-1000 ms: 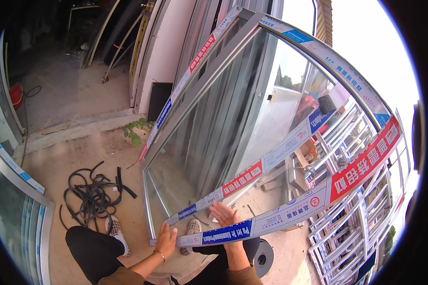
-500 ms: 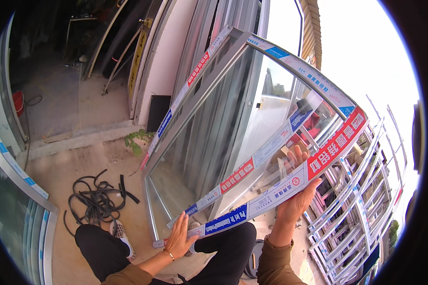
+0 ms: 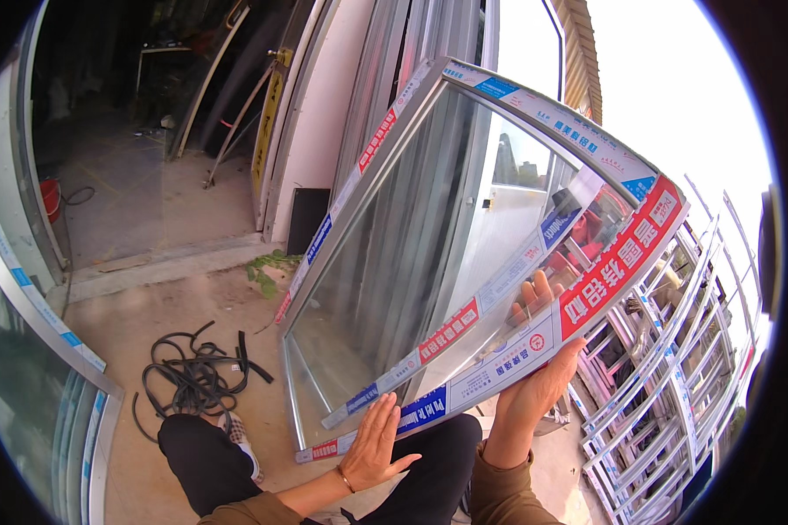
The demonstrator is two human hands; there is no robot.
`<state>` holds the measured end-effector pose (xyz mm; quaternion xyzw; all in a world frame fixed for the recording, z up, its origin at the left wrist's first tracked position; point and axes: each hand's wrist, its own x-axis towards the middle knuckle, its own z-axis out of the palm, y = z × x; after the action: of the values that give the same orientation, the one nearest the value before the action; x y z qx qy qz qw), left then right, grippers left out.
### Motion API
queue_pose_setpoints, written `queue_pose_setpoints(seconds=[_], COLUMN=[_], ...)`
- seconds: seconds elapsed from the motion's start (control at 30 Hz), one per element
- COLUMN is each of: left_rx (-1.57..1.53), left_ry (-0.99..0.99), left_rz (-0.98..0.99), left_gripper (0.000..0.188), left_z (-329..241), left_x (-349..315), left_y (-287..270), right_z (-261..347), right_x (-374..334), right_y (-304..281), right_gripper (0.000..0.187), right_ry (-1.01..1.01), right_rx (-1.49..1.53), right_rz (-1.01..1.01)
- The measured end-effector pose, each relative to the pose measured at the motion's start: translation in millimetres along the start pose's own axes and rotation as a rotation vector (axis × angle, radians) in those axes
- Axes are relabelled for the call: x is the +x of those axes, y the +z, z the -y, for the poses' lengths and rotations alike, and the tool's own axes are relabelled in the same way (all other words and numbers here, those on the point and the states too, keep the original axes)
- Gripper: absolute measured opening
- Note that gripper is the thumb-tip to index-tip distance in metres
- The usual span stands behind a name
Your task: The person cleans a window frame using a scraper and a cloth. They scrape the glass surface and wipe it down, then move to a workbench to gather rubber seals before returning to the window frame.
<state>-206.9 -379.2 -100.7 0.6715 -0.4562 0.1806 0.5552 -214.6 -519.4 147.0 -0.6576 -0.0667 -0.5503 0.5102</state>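
Note:
A glazed aluminium window sash (image 3: 473, 385) is tilted in front of me, its frame covered in white, blue and red protective film. Its lower corner is down by my knees and its far end is raised. My right hand (image 3: 534, 394) grips the near edge, with the thumb side outside and fingers seen through the glass behind the frame. My left hand (image 3: 372, 446) rests on the same edge near the lower corner, fingers stretched flat and thumb apart. The sash partly hides my black-trousered leg (image 3: 438, 472).
Tangled black rubber strip (image 3: 197, 376) lies on the floor to the left. Another glazed frame (image 3: 52, 315) stands at the far left. Metal profiles (image 3: 385, 96) lean on the wall behind the sash. Stacked metal frames (image 3: 665, 394) fill the right. A doorway with a red bucket (image 3: 51, 199) is beyond.
My left hand has slid a little to the right along the sash edge, away from the lower corner. The sash looks slightly turned; my right hand keeps its grip. The whole view has shifted slightly.

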Motion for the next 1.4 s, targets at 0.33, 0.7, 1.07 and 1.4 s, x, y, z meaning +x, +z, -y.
queue_pose_setpoints(seconds=[0.33,0.7,1.07,1.4], left_rx=[0.056,0.024,0.047,0.086], left_ry=[-0.056,-0.081,-0.073,-0.034], left_rz=[-0.181,-0.193,-0.162,-0.211], left_gripper=[0.103,0.116,0.123,0.118], left_z=[-13.2,2.5,8.2,1.0], left_x=[25.6,40.5,37.3,29.7], left_y=[-31.5,-54.0,-53.9,-45.3], right_z=[37.7,20.0,23.6,10.8], right_x=[-6.8,3.0,2.0,-7.2], right_y=[44.5,111.5,113.5,94.0], right_gripper=[0.098,0.083,0.079,0.079], right_ry=[-0.103,-0.271,-0.321,-0.339], right_rx=[-0.203,-0.046,-0.108,-0.180], right_rz=[0.196,0.190,0.206,0.159])
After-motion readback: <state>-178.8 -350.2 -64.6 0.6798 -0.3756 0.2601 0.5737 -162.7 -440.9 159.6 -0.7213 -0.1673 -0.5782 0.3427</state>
